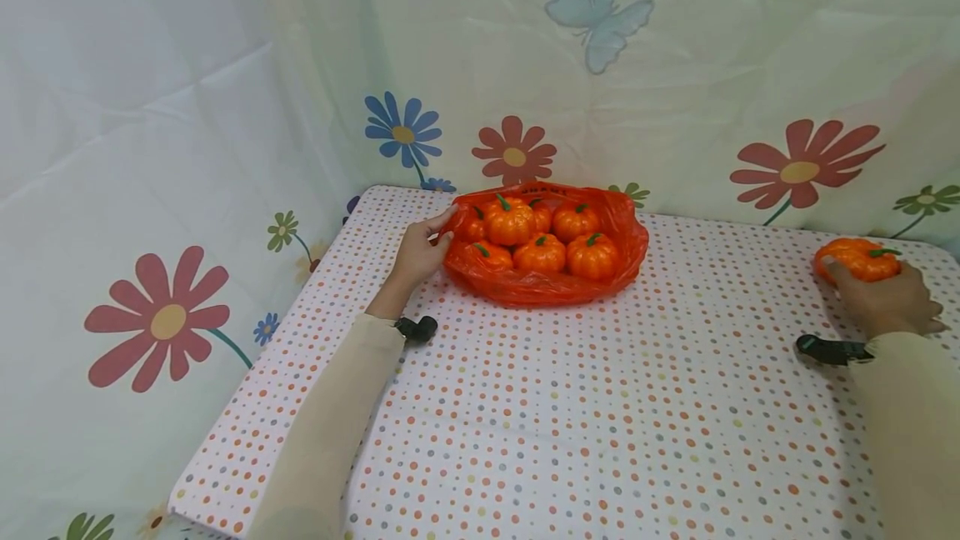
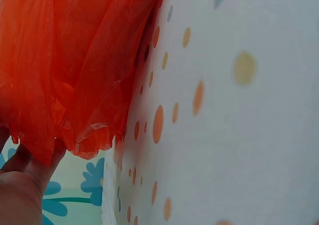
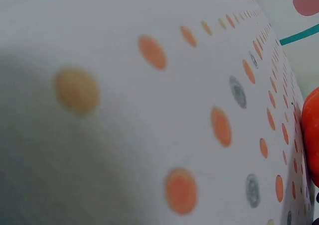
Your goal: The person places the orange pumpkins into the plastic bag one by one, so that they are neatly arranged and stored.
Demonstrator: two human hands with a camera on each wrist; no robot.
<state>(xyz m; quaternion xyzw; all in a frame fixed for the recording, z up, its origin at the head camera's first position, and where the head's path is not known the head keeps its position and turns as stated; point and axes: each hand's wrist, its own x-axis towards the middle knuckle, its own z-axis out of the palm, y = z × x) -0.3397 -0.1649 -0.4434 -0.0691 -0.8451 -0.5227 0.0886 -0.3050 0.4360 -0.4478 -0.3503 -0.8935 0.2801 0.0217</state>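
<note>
An orange-red plastic bag (image 1: 525,292) lies wide-mouthed at the back of the table, with several small toy pumpkins (image 1: 540,253) inside it. At the bag's left rim, my left hand (image 1: 420,252) pinches the plastic between thumb and fingers. The left wrist view shows the creased side of the bag (image 2: 94,60) hanging above the fingers. Far to the right, my right hand (image 1: 888,298) holds a single orange pumpkin (image 1: 862,259) with a green stem, low over or on the tabletop. Only a sliver of that pumpkin (image 3: 311,135) appears in the right wrist view.
The table (image 1: 600,407) wears a white cloth with coloured dots. A flowered curtain (image 1: 675,98) hangs behind it and another flowered sheet (image 1: 172,190) along its left. Dark wrist cameras sit on both forearms.
</note>
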